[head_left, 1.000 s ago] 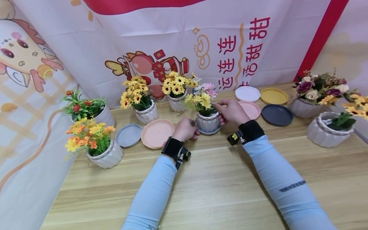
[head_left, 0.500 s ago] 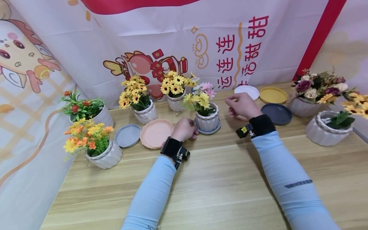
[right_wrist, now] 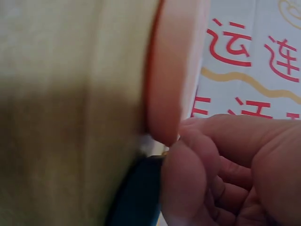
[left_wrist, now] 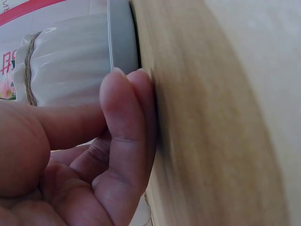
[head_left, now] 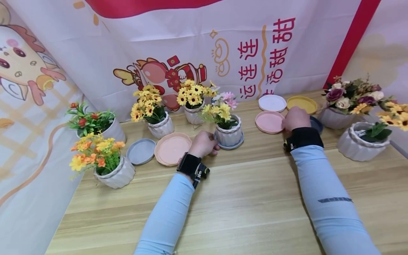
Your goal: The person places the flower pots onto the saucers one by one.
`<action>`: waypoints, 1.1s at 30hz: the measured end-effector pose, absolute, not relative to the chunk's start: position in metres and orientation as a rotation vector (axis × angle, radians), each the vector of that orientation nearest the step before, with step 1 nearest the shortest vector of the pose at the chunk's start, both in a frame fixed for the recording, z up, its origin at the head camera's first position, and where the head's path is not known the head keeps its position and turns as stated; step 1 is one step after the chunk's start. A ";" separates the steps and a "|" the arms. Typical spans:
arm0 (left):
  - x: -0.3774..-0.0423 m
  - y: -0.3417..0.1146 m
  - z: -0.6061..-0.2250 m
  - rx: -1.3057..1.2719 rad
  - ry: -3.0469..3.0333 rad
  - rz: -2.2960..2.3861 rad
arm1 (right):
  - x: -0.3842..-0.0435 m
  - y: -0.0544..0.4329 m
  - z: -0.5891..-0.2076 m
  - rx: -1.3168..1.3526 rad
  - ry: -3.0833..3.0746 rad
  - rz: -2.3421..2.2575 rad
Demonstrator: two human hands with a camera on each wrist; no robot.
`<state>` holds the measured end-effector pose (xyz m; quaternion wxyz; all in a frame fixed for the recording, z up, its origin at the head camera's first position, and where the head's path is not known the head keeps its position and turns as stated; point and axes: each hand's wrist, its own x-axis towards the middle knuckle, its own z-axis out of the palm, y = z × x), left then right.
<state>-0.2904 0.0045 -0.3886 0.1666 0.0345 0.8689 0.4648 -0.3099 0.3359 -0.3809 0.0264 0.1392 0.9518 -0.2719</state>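
In the head view my left hand (head_left: 205, 143) holds the rim of a blue-grey saucer (head_left: 230, 146). A ribbed white flower pot (head_left: 230, 134) with yellow and pink artificial flowers (head_left: 222, 111) stands upright on that saucer. The left wrist view shows curled fingers (left_wrist: 124, 117) at the edge of the saucer (left_wrist: 123, 42), low against the table. My right hand (head_left: 296, 118) reaches between a pink saucer (head_left: 269, 122) and a dark blue saucer (head_left: 316, 125), partly covering the dark one. In the right wrist view its thumb and finger pinch the edge of the pink saucer (right_wrist: 171, 75).
White (head_left: 272, 103) and yellow (head_left: 302, 103) saucers lie behind the right hand. A blue-grey saucer (head_left: 141, 151) and a peach saucer (head_left: 172, 148) lie left. Several potted flowers stand around, including a rose pot (head_left: 338, 117) on the right. A printed cloth (head_left: 178, 32) hangs behind.
My right hand has left the side of the white pot and moved right to the pink saucer. The left hand has stayed at the blue-grey saucer.
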 end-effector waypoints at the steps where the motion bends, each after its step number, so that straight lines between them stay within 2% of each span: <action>1: -0.290 0.005 -0.389 0.099 2.473 1.322 | -0.310 0.336 -0.382 0.447 2.935 -0.835; 13: -0.287 0.010 -0.383 0.119 2.482 1.314 | -0.309 0.338 -0.378 0.538 2.969 -0.647; 21: -0.287 0.009 -0.383 0.119 2.466 1.310 | -0.303 0.335 -0.374 0.375 2.974 -0.566; 29: -0.276 -0.005 -0.366 0.305 2.615 0.972 | -0.276 0.324 -0.367 0.277 2.862 -0.884; 33: -0.260 0.009 -0.354 0.483 2.537 0.976 | -0.267 0.323 -0.375 0.274 2.861 -0.988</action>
